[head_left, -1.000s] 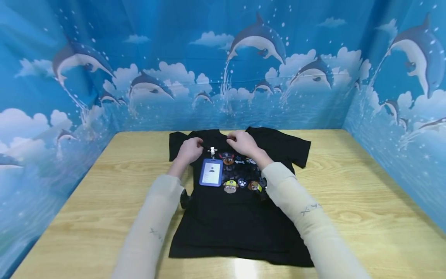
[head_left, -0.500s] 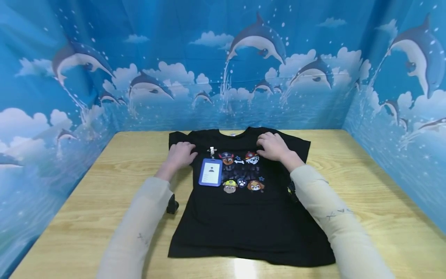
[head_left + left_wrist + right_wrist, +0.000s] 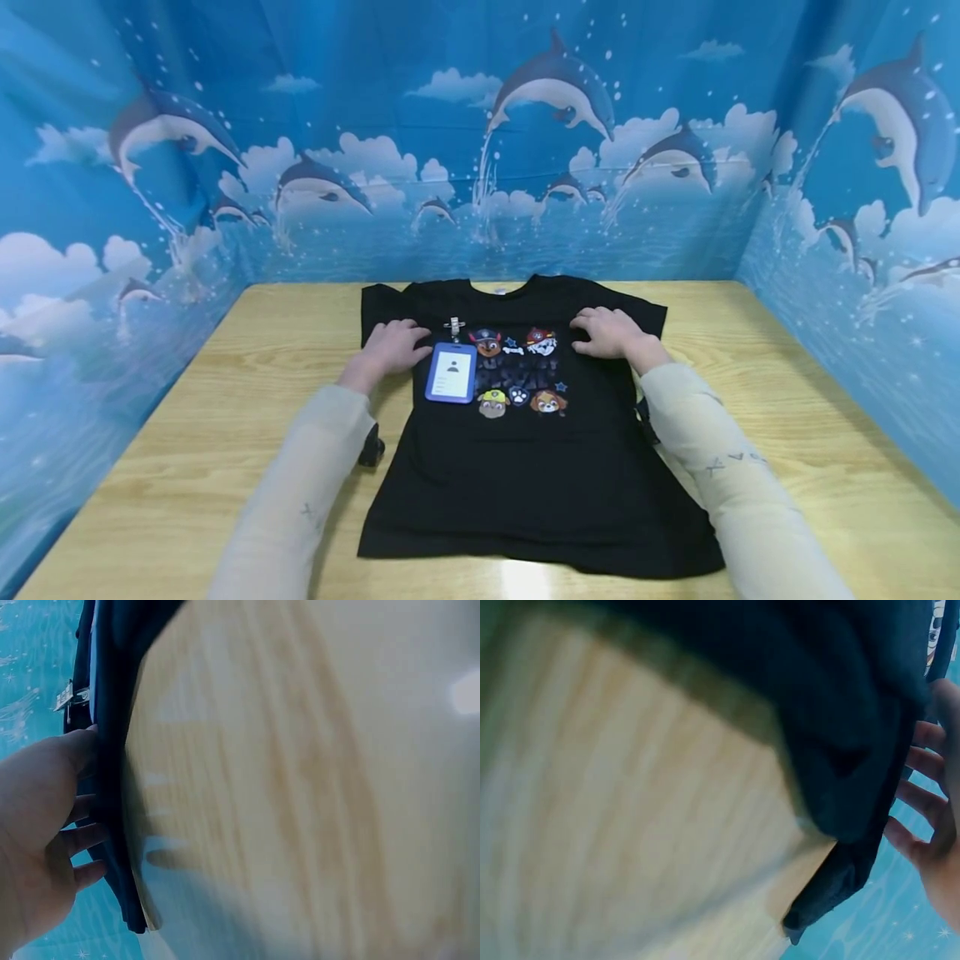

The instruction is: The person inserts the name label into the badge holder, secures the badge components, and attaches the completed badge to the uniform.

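Note:
A black T-shirt (image 3: 536, 492) lies spread flat on the table, collar toward the back, with cartoon dog faces printed on its chest. On the chest, left of the print, lies a blue-framed ID badge (image 3: 451, 372) with a metal clip (image 3: 454, 327) above it. Whether the clip grips the cloth cannot be told. My left hand (image 3: 390, 348) rests on the shirt beside the left sleeve, thumb close to the badge. Near the right sleeve, my right hand (image 3: 609, 333) touches the shirt. Both wrist views show relaxed, spread fingers on the black cloth: left hand (image 3: 45, 825), right hand (image 3: 937, 817).
The wooden table (image 3: 780, 433) extends to both sides of the shirt. A blue dolphin-print curtain (image 3: 420, 150) stands along the back and both sides. Dark wrist cameras show under the sleeves, the left one (image 3: 371, 447) over bare wood.
My hands have moved apart from near the collar, the left slightly left and toward me, the right to the right. The collar and the whole print are now uncovered. The badge stays put.

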Action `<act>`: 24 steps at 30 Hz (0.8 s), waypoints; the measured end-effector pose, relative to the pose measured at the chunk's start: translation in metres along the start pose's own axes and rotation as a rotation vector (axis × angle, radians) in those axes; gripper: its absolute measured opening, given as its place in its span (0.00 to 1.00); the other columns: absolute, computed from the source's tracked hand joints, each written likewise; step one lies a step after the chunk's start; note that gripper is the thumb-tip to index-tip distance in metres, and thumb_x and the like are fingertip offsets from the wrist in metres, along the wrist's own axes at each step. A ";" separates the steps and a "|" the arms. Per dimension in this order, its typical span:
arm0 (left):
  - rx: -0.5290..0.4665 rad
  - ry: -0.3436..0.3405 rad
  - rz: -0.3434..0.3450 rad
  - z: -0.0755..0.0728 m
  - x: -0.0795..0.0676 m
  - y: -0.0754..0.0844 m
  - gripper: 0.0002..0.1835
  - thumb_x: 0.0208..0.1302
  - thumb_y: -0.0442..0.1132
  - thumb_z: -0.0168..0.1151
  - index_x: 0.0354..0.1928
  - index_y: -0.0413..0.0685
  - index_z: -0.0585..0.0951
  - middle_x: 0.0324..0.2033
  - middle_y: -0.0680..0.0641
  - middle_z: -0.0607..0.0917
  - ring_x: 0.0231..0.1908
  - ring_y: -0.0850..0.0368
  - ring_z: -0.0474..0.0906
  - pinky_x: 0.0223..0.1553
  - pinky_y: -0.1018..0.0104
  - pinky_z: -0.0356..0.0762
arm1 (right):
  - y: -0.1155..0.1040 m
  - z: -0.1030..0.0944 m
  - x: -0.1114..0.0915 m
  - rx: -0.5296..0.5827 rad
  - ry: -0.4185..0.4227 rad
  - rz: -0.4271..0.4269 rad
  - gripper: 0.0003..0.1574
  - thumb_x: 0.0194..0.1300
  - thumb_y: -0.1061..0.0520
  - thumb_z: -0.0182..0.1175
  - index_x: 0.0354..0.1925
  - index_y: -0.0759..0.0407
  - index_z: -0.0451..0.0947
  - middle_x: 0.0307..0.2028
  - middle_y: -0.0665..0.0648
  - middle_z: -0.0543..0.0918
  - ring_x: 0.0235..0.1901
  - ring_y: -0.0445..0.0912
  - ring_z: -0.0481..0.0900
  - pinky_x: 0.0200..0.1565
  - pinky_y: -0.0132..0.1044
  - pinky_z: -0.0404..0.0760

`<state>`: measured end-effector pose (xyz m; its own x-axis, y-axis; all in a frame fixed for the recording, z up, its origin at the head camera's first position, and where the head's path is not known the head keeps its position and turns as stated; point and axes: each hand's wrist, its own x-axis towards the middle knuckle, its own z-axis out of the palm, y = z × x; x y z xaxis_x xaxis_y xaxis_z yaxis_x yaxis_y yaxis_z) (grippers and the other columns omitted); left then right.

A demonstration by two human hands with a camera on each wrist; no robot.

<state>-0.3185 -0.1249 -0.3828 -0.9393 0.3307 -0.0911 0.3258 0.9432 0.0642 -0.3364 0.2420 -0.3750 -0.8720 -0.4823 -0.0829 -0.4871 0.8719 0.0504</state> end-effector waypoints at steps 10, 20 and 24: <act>-0.008 -0.018 -0.038 -0.001 -0.001 0.004 0.25 0.67 0.51 0.52 0.62 0.49 0.71 0.62 0.39 0.68 0.61 0.41 0.63 0.58 0.44 0.58 | 0.008 0.003 -0.005 0.054 -0.045 0.027 0.32 0.64 0.44 0.53 0.60 0.61 0.69 0.59 0.64 0.67 0.58 0.60 0.66 0.55 0.54 0.65; -0.025 -0.028 -0.060 -0.005 0.000 0.003 0.25 0.66 0.51 0.54 0.61 0.47 0.72 0.61 0.38 0.68 0.61 0.41 0.63 0.58 0.43 0.57 | 0.012 0.000 -0.014 0.067 -0.054 0.055 0.34 0.64 0.42 0.53 0.61 0.60 0.67 0.61 0.65 0.65 0.59 0.60 0.64 0.55 0.55 0.65; -0.033 -0.047 -0.061 -0.007 -0.001 0.004 0.26 0.66 0.51 0.53 0.62 0.47 0.71 0.61 0.38 0.68 0.60 0.40 0.62 0.58 0.43 0.58 | 0.011 0.003 -0.016 0.086 -0.041 0.074 0.35 0.64 0.42 0.53 0.62 0.60 0.66 0.62 0.65 0.65 0.60 0.61 0.63 0.55 0.56 0.64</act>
<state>-0.3174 -0.1220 -0.3756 -0.9509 0.2745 -0.1427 0.2637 0.9604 0.0899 -0.3279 0.2597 -0.3759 -0.9019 -0.4140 -0.1229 -0.4139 0.9099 -0.0277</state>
